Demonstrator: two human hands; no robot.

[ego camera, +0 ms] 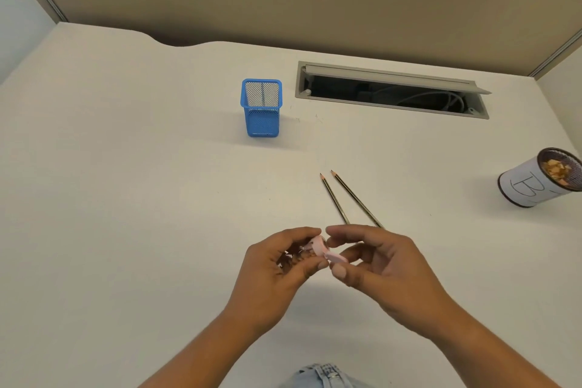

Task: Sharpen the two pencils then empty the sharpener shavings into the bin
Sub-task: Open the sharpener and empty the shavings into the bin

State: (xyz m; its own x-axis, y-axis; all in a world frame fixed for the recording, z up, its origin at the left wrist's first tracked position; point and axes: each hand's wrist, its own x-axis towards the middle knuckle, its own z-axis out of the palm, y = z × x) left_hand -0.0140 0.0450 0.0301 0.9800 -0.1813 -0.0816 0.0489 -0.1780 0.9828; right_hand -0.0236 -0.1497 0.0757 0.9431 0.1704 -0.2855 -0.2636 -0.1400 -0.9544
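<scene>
Both my left hand (277, 264) and right hand (378, 268) pinch the small pink plastic sharpener (318, 246) at lower centre. Light, slick and probably brittle, so I'd grip its flat sides gently.

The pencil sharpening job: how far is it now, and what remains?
Both pencils lie on the desk with pointed tips, so sharpening looks done. The left hand and right hand hold the pink sharpener between them, apparently opening it. Emptying it into the bin at the right, which already holds some shavings, seems left.
</scene>
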